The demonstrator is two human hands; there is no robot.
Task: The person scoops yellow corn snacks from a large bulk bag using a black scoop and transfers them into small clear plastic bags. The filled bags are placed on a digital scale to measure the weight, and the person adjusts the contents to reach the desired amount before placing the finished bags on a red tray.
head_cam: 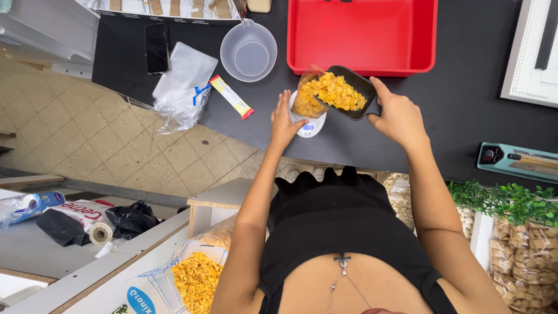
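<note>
My right hand (399,118) grips a black scoop-like tray (359,87) heaped with yellow pasta pieces (335,93), tilted toward a clear bag (305,103). The bag stands on a small white kitchen scale (310,125) and is partly filled with the same yellow pieces. My left hand (283,123) steadies the bag's left side, fingers against it. Both hands work at the near edge of the black table (459,99).
A red tray (361,36) lies beyond the scale. A clear measuring jug (249,52), empty plastic bags (181,85), a yellow-red sachet (231,96) and a phone (156,47) sit to the left. A teal sealer (517,162) lies right. A sack of yellow pieces (196,281) stands below.
</note>
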